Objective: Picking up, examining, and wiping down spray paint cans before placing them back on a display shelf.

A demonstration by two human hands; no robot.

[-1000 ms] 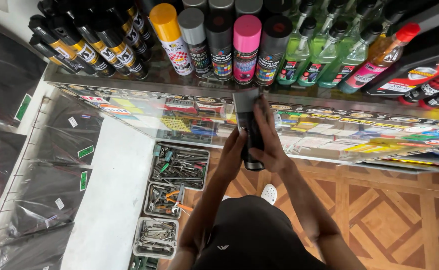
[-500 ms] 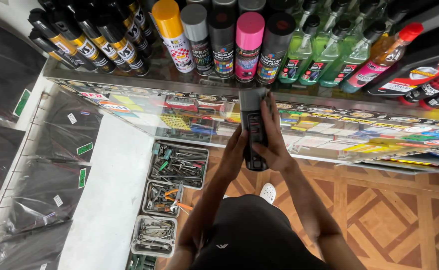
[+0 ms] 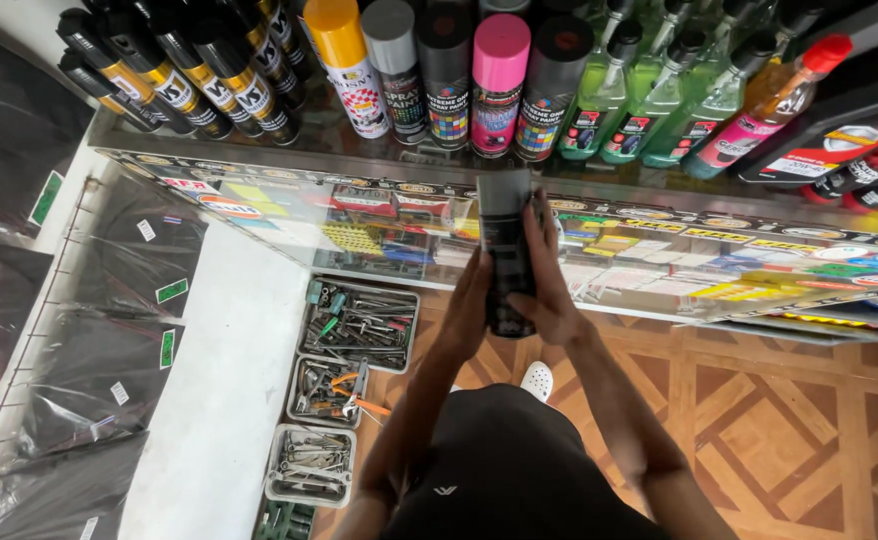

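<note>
- Low at your left, the tool trays [image 3: 357,325] sit on the floor against the white wall, out from underfoot.
- Your left hand [image 3: 466,305] presses flat against the dark spray can [image 3: 506,250], steadying it.
- Your right hand [image 3: 551,285] wraps the can from the other side, holding it upright before the glass counter [image 3: 259,215].
- Beyond it, the row of spray cans [image 3: 449,75] stands with caps up, colours showing.
</note>
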